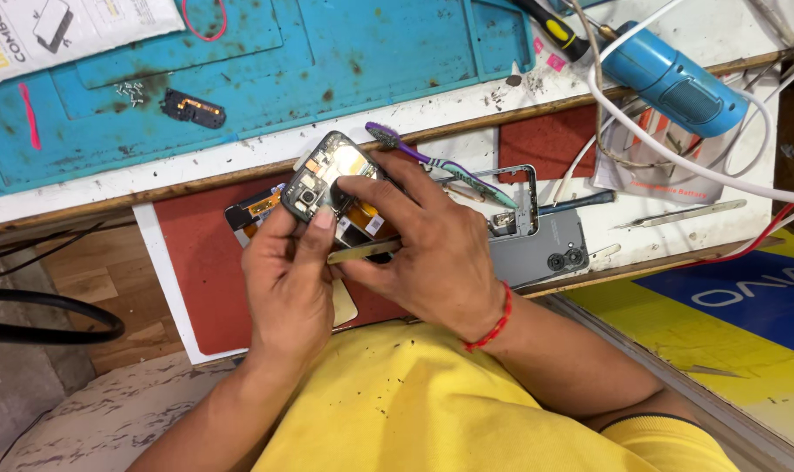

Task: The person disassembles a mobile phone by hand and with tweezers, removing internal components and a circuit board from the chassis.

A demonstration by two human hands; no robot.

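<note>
Nearest, at about six o'clock, both hands meet over the red mat (206, 288) at the counter (432, 114) edge. The left hand (285, 281) cradles an opened phone (334, 182), its back off and the board and camera exposed; that grip is closed around the phone's lower edge. The right hand (419, 249) comes in from three o'clock, its fingertips pinched on something small at the phone's middle, near an orange flex cable; a thin metal pry tool (362, 253) lies between the two hands, though which one holds it I cannot tell.

The risk, as I judge it: a slip of that tool could tear the flex or scar the board, and the phone, held over the mat's edge, could drop.

Counting outward: one opened phone, one pry tool, one grey back cover (541, 252) with its twin camera rings at three o'clock, one bare metal frame (528, 197) beside it, one purple toothbrush (432, 162) at one o'clock. Farther, one small black module (192, 108) on the blue work mat (344, 52) at eleven, a little heap of screws (131, 89) too fine to count, and one blue hot-air tool (668, 80) at two.
</note>
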